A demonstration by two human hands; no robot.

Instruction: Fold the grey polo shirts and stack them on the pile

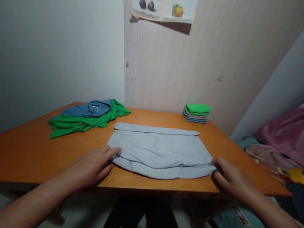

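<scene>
Grey cloth (156, 147) spread near the tabletop's (41, 156) front edge; left hand (96, 165) and right hand (229, 178) each pinch a near corner. Beyond, left: rumpled blue garment (88, 109) over green garment (85, 124); right: folded stack (196, 113) by wall (158, 74). Both lie apart from cloth.

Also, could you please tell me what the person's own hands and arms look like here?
The left hand and right hand are both bare, with no gloves. The left forearm and right forearm show no sleeves, and I see no watch or bracelet on either.
</scene>
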